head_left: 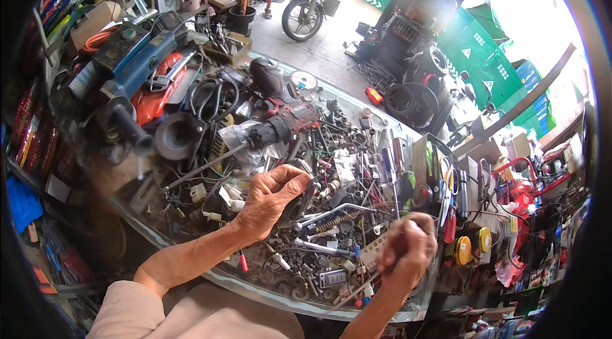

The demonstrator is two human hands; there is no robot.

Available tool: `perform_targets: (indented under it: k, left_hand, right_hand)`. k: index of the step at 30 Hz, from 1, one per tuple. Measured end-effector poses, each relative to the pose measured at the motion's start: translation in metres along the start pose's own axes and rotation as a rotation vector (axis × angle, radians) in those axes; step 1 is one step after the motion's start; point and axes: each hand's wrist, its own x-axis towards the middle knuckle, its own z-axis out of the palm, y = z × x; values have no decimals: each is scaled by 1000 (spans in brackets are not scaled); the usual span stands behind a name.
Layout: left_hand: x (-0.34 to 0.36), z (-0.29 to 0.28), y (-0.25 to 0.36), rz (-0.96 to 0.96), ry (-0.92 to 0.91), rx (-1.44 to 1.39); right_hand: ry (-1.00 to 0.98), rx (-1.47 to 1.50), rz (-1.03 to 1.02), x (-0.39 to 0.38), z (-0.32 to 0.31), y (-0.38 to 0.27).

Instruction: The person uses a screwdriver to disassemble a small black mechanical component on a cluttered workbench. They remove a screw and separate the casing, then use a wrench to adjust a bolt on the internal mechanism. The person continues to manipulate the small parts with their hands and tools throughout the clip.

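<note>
The left hand (pixel 271 195) is curled around a small dark part (pixel 305 193), pinning it just above the clutter of bolts, springs and wire on the glass counter (pixel 191 256). The right hand (pixel 408 251) is closed tight on the handle of a slim tool (pixel 357 287), a screwdriver by the look of it, whose shaft runs down and to the left, away from the part, over the loose bolts near the counter's front edge. Its tip is lost among the scrap, so I cannot tell what it touches.

To work that part well, I'd say the left hand wants its wrist braced on the counter and the part turned clear of its fingers. The tip should seat squarely before any force goes in, or it may skid. A red drill (pixel 280 123) lies just beyond, well clear.
</note>
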Motion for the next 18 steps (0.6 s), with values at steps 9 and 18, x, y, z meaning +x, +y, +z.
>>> perform_targets:
  k: [9,18]
  left_hand:
    - [-6,9,7,144,-75,284]
    - [-8,8,7,205,-127,344]
  right_hand:
    - [-425,-499,49,7,50,40]
    - [-348,-194,258,1,54,43]
